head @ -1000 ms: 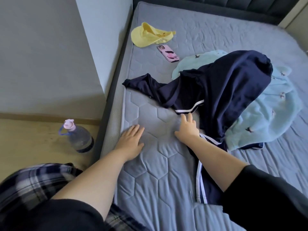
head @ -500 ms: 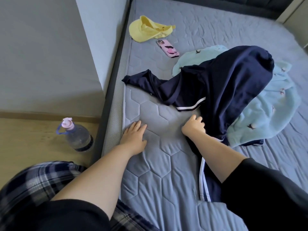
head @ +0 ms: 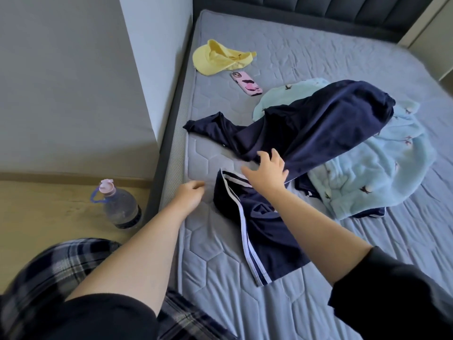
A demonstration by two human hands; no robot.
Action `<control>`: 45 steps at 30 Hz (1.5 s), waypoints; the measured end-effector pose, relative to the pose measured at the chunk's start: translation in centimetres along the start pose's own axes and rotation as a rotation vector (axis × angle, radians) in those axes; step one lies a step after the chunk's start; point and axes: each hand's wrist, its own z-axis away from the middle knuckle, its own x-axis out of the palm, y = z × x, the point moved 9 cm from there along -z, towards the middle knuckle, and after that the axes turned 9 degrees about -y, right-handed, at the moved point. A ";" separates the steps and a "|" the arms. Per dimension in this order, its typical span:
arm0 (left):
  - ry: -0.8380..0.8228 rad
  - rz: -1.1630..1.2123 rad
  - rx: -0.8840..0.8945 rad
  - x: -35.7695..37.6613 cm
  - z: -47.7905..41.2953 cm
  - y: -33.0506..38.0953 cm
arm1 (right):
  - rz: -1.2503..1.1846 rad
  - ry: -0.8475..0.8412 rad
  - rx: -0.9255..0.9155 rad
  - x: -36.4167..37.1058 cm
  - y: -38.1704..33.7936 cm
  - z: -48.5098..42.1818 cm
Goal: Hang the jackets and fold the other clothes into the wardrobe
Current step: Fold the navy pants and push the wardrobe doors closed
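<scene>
- The dark navy fabric garment with white side stripes (head: 259, 231) lies crumpled on the grey quilted mattress (head: 318, 57), near its left edge; its upper part drapes over the pale blue fleece garment with small dark motifs (head: 372, 177).
- The right hand (head: 266, 171) is on the navy cloth with fingers spread; whether it pinches the fabric I cannot tell. If it lifts from one point, the garment probably bunches rather than spreads flat — a crooked fold.
- The left hand (head: 190, 193) hovers just beside the striped hem, fingers loosely curled, holding nothing.
- Dragging the navy cloth could pull the fleece along, since they overlap.
- A wide sweep may nudge the pink-cased phone (head: 246, 83) or yellow cloth cap (head: 220, 57) nearby.
- The clear plastic water bottle (head: 120, 208) stands on the wooden floor beside the bed — a knee could topple it.
</scene>
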 end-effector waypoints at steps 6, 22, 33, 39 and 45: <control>-0.069 -0.006 -0.017 0.9 0.8 -0.1 | -0.285 -0.140 0.449 3.7 9.0 1.2; 0.016 0.580 -0.194 -2.8 2.2 -1.0 | -0.276 0.245 -0.070 -3.3 -3.6 1.0; -0.072 0.155 -0.076 -2.2 3.1 0.3 | -0.447 0.066 0.331 1.3 4.8 -0.6; 0.021 0.227 -0.110 -2.8 2.4 -0.1 | -0.321 -0.258 -0.071 1.5 -0.8 0.3; 0.084 0.355 -0.139 -3.4 2.3 -0.1 | -0.143 -0.596 -0.479 4.6 -5.1 5.7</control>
